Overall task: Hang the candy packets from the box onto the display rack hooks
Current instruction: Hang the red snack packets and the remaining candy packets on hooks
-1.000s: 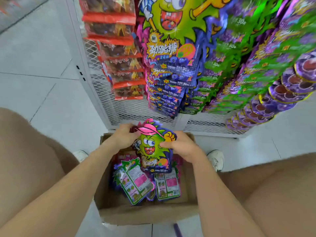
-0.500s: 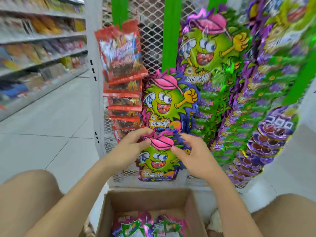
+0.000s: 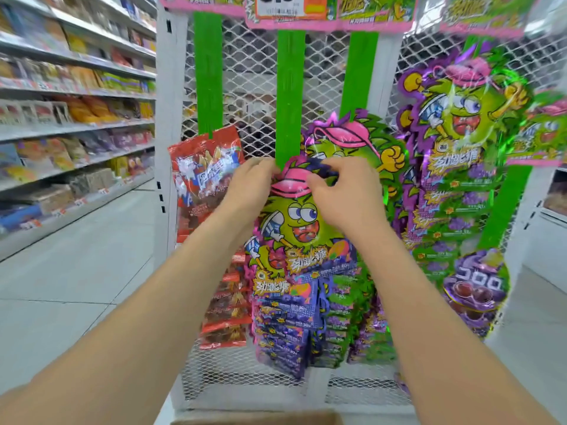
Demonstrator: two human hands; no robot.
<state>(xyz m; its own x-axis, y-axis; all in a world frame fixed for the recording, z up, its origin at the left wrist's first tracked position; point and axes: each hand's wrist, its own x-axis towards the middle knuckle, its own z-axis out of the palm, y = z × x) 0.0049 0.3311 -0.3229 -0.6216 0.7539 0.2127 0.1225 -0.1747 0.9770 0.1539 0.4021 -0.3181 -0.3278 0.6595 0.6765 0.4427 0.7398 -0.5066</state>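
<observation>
Now, head view, frame centre: our left hand [image 3: 248, 185] & right hand [image 3: 340, 194] both pinch, fingers curled, the top edge of a candy packet [image 3: 294, 222] in front of the display rack [image 3: 167, 118]. Pkt seems light, floppy, slick foil; we'd grip the top, near where it hangs.

Bare forearms [image 3: 171, 302], left hand [image 3: 245, 191], right hand [image 3: 340, 197]

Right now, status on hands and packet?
Left hand and right hand both pinch packet top. Packet at green strip, hook hidden. Hung packets crowd close behind.
</observation>
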